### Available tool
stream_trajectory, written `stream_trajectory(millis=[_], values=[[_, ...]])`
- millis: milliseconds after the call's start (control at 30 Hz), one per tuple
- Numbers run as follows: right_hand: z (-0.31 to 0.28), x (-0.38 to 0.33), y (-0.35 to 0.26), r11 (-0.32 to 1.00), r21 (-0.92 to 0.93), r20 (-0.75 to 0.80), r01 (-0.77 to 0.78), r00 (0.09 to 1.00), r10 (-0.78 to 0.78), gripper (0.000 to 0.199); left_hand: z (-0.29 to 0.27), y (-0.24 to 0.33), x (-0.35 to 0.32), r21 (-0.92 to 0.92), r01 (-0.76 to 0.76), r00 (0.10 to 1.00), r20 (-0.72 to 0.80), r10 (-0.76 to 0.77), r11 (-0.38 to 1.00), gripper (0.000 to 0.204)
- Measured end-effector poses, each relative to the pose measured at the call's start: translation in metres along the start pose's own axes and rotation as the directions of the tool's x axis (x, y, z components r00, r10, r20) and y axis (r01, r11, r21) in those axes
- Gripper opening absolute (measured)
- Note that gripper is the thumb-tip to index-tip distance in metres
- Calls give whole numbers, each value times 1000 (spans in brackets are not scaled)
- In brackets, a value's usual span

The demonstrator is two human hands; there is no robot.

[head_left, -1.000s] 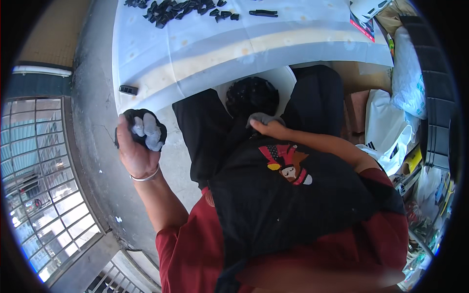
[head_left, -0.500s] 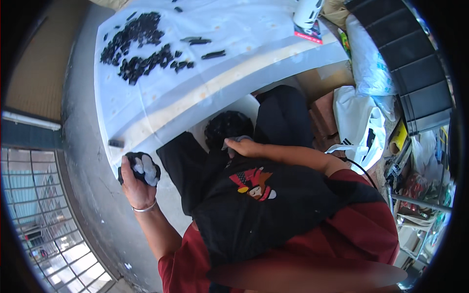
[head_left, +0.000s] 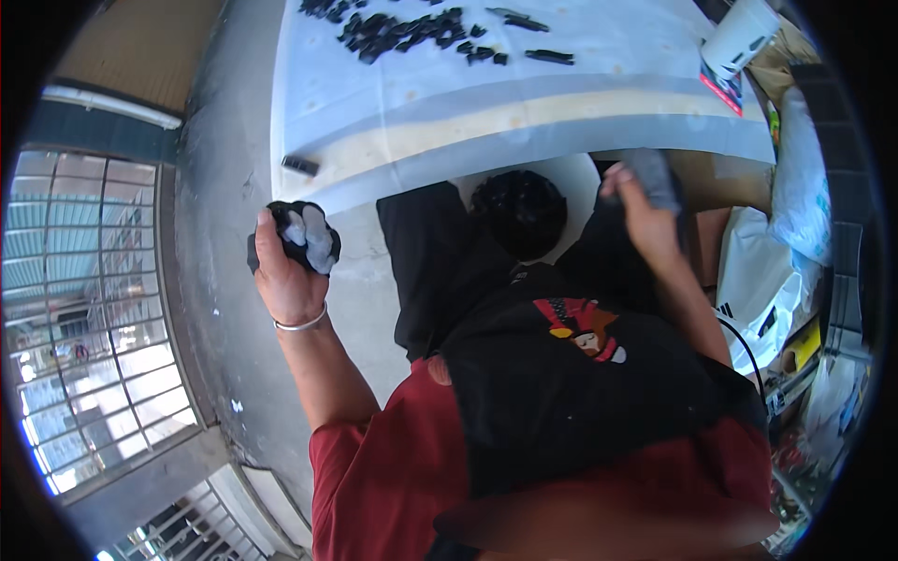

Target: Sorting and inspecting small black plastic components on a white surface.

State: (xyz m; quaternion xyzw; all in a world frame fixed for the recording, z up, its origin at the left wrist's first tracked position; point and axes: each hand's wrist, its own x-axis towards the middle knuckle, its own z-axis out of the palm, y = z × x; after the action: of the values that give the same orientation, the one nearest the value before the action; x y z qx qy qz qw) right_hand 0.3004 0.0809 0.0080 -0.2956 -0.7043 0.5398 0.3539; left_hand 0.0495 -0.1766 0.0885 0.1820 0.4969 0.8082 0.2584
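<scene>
While the person sits at the white table (head_left: 393, 103), the left hand (head_left: 288, 271) is raised out to the left over the grey floor (head_left: 224, 215), its grip closed around a black bundle (head_left: 295, 238) with pale, glossy pieces showing at the front; the bundle is a rounded lump with no clear long axis, its pale side turned towards the table; what it is made of is hard to make out; the right hand (head_left: 645, 210) is lifted just under the table edge, its grip closed on a grey object (head_left: 653, 178) standing roughly upright, blurred and partly hidden by the fingers; a round black heap (head_left: 519, 210) sits in the lap between the two hands; small black pieces (head_left: 402, 28) lie scattered on the table top, cut off at the upper edge.
</scene>
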Motion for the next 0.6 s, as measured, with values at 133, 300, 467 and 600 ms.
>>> stream_trajectory(millis=[133,300,467,600], values=[[-30,31,-67,907,-69,-221,416,880,-421,23,-16,15,-4,-24,-63,980,-192,57,998,34],[-40,47,-107,705,-214,-226,676,668,-709,31,-27,26,-13,-37,-135,966,-227,124,990,34],[-19,42,-117,679,-154,-152,717,662,-734,50,-36,26,-14,-30,-132,963,-240,121,991,33],[-16,40,-139,588,-229,-13,776,602,-799,73,-45,27,-9,-47,-105,993,-54,102,993,29]])
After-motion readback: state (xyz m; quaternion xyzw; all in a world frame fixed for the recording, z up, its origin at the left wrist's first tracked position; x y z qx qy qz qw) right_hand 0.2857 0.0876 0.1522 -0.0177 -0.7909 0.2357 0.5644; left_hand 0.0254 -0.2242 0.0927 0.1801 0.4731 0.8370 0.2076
